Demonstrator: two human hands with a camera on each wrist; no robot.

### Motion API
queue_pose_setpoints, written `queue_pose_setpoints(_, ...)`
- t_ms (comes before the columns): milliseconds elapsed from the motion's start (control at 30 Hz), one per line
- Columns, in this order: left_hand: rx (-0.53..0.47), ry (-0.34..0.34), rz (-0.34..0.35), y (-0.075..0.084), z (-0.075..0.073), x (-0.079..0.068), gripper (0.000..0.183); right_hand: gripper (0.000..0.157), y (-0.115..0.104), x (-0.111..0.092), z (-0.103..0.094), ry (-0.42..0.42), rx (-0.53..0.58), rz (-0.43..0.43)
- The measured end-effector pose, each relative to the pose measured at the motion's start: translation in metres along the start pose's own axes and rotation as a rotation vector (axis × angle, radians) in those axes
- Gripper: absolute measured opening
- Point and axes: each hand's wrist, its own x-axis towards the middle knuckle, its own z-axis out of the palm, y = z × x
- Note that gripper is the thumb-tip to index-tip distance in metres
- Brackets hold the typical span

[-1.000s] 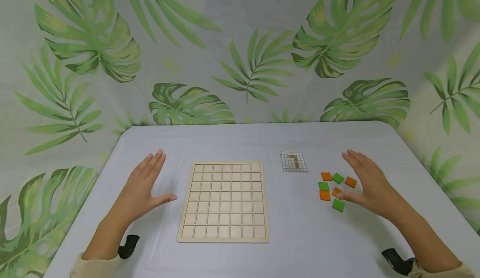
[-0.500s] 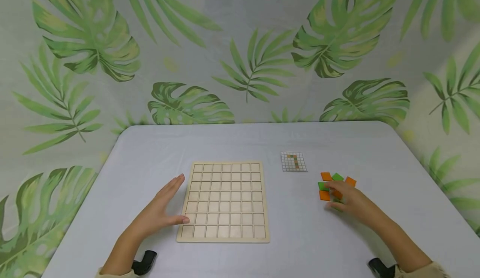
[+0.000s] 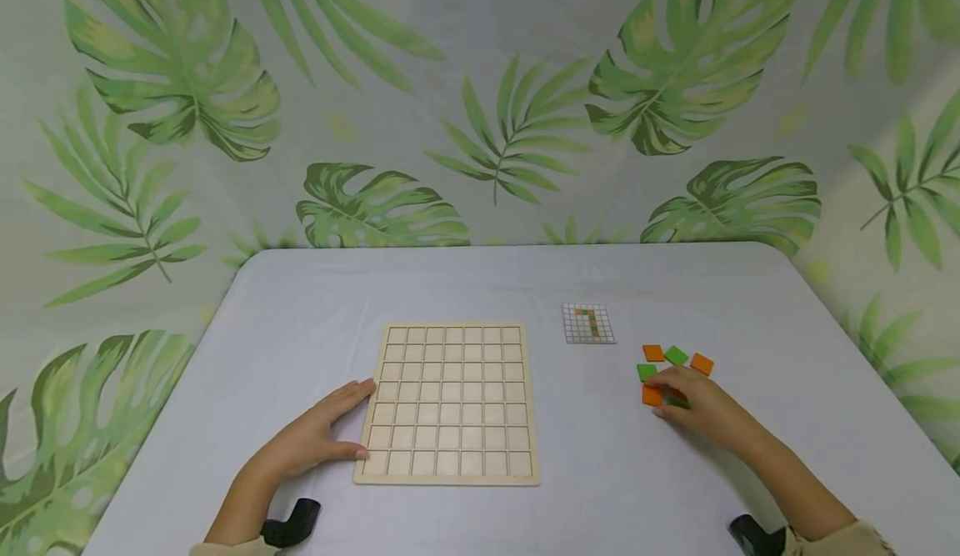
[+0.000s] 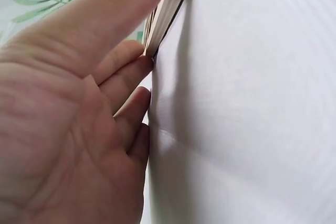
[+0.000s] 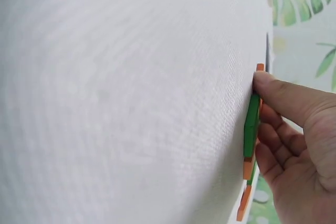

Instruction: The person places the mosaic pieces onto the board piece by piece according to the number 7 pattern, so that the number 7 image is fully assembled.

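A pale wooden grid board (image 3: 450, 403) lies on the white table. My left hand (image 3: 306, 442) touches its left edge with extended fingers and thumb; in the left wrist view the fingertips meet the board's side (image 4: 169, 14). Over at the right, my right hand (image 3: 712, 413) pinches an orange square tile (image 3: 651, 396) between thumb and fingertips, low at the tabletop. Around that hand lie more tiles, such as a green one (image 3: 647, 372) and an orange one (image 3: 702, 363). The hand partly covers others. In the right wrist view a green tile (image 5: 252, 129) sits just below the thumb.
A small card (image 3: 588, 323) printed with a grid and coloured squares lies between the board and the tiles, farther back. Behind the table (image 3: 480, 281) hangs a leaf-patterned cloth (image 3: 517, 122). Black wrist-worn pieces (image 3: 292, 523) show at both wrists.
My left hand has moved right and down, reaching the board's edge. My right hand has come left and down onto the tiles, and one orange tile has shifted slightly under its fingertips.
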Motion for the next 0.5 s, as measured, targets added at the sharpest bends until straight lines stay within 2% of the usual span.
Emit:
queue_pose_setpoints(233, -0.02, -0.012, -0.003, -0.002, 0.0, 0.001, 0.094, 0.024, -0.004, 0.002, -0.001, 0.0, -0.002, 0.045)
queue_pose_setpoints(367, -0.009, -0.009, 0.0, -0.003, 0.001, 0.001, 0.094, 0.018, -0.01, 0.01, -0.002, 0.009, -0.035, -0.014)
queue_pose_setpoints(500, 0.004, -0.006, 0.013, -0.004, 0.002, 0.001, 0.093, 0.021, -0.016, 0.016, -0.004, -0.019, -0.047, -0.053)
